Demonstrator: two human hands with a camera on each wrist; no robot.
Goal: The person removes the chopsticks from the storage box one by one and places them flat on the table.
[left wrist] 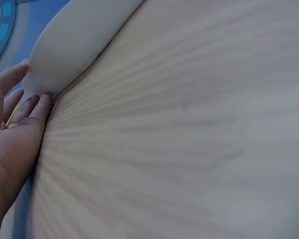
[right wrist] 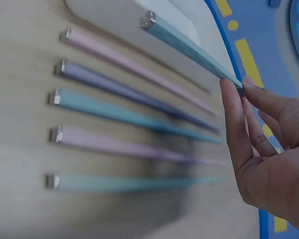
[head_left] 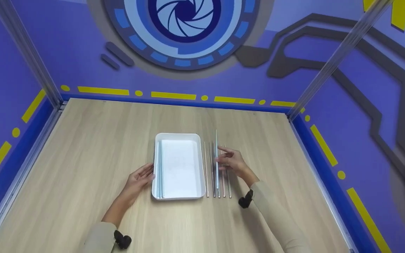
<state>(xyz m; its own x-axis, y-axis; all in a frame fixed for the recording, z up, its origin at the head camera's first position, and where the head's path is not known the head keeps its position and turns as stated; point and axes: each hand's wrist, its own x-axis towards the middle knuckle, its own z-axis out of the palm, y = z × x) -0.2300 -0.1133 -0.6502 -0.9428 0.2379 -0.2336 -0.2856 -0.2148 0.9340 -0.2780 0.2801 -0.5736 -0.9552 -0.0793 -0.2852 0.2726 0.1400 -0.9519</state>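
My right hand (head_left: 233, 162) pinches a light blue chopstick (right wrist: 194, 52) between thumb and fingers, its silver-capped end pointing away from the fingers. The chopstick is raised above several pink, purple and teal chopsticks (right wrist: 134, 112) lying in a row on the table. Left of that row stands a white rectangular tray (head_left: 181, 196). A few light blue chopsticks (head_left: 160, 168) lie lengthwise along the tray's left inner side. My left hand (head_left: 136, 182) touches the tray's left outer wall with its fingers extended, as the left wrist view also shows.
The pale wooden table (head_left: 118, 133) carries the tray and the chopsticks near its middle. Blue-purple patterned panels (head_left: 83, 70) rise behind it and at both sides, with metal posts (head_left: 26, 52) in the corners.
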